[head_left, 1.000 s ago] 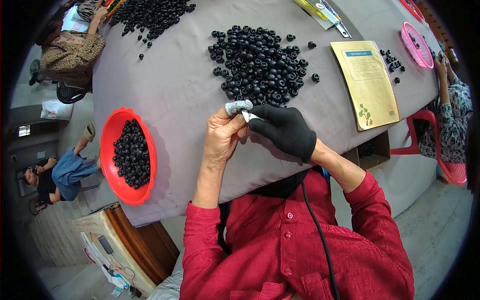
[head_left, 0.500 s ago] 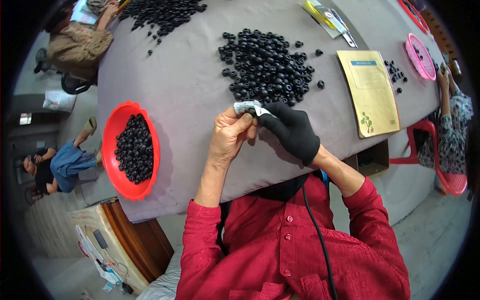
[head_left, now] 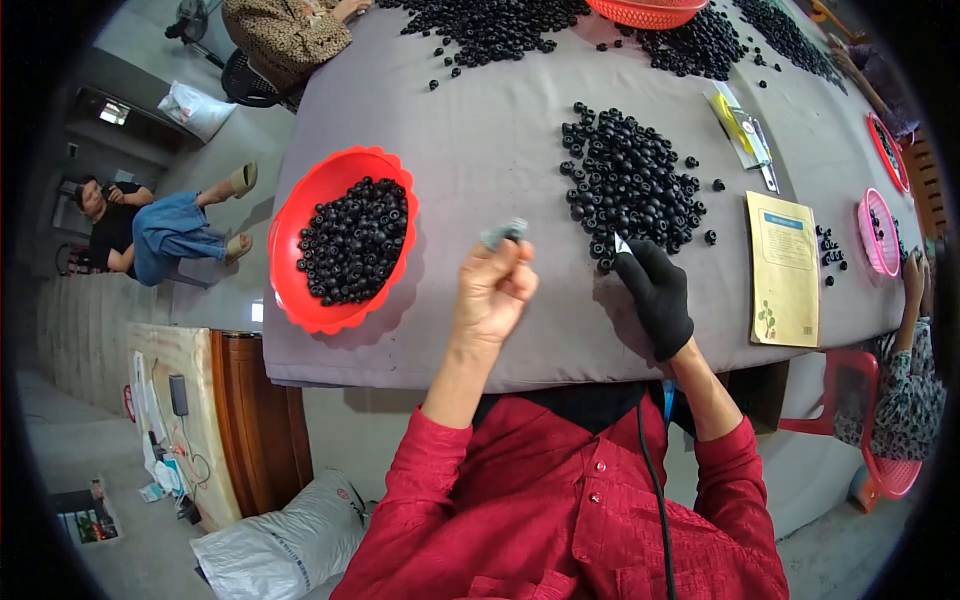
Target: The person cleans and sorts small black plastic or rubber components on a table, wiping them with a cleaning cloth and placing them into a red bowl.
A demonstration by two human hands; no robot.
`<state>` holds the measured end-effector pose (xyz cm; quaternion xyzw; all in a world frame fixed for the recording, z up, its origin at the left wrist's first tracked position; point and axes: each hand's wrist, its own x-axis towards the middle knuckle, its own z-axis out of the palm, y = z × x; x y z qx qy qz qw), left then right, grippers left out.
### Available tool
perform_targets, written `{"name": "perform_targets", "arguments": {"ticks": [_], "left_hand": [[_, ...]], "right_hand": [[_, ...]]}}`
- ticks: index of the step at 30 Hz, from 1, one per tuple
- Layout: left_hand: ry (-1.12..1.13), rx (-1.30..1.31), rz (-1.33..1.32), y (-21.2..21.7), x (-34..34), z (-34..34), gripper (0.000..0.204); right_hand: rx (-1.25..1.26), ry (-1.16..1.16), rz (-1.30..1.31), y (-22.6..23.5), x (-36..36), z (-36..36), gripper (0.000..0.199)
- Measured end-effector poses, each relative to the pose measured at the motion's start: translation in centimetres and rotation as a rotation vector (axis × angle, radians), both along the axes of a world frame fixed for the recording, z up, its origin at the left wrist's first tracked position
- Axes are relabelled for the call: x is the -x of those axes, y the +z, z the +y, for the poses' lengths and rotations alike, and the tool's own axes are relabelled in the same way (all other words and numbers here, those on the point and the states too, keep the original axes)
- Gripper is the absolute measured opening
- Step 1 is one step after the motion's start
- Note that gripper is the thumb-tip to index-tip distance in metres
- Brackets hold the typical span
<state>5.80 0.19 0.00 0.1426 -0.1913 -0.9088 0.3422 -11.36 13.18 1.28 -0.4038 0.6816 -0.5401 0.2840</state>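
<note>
My left hand (head_left: 492, 290) is bare, with a grey sleeve (head_left: 504, 232) around its index finger. It is raised over the grey tablecloth between the red bowl and the pile, its fingers pinched on a small dark round piece, blurred by motion. My right hand (head_left: 658, 302), in a black glove, is closed on a small pointed blade (head_left: 621, 243) whose pale tip sticks out by the pile's near edge. The pile (head_left: 635, 175) is of small black round pieces, many with a hole. More of them lie in the red scalloped bowl (head_left: 288, 265) at the left.
Right of the pile lie a tan envelope (head_left: 783, 270) and a yellow-handled tool in packaging (head_left: 742, 130). A pink basket (head_left: 878, 232) stands at the far right. Further piles (head_left: 490, 30) and a red basket (head_left: 648, 12) lie at the back. Other people sit around the table.
My hands have moved apart: the left one has gone toward the red bowl, the right one stays near the pile with the blade. The whole view has shifted, showing more of the table's far side.
</note>
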Motion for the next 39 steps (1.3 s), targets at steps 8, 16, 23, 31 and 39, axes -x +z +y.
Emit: {"name": "perform_targets", "arguments": {"ticks": [8, 16, 23, 31, 39], "left_hand": [[0.255, -0.208, 0.322, 4.9, -5.5, -6.1, 0.024], [0.184, 0.014, 0.167, 4.2, -3.4, -6.3, 0.027], [-0.026, 0.854, -0.853, 0.9, 5.0, -3.6, 0.007], [0.229, 1.481, -1.042, -1.1, 8.9, -4.6, 0.016], [0.224, 1.692, -1.161, -0.5, 9.1, -4.4, 0.012]], "right_hand": [[0.022, -0.028, -0.01, 0.0, 0.0, 0.1, 0.024], [0.012, -0.023, -0.052, 0.1, 0.1, 0.4, 0.025], [0.01, -0.015, -0.042, 0.1, 0.1, 0.4, 0.025], [0.025, -0.006, -0.087, 0.1, 0.2, 0.4, 0.024], [0.03, 0.007, -0.108, -0.3, 0.1, 0.2, 0.024]]}}
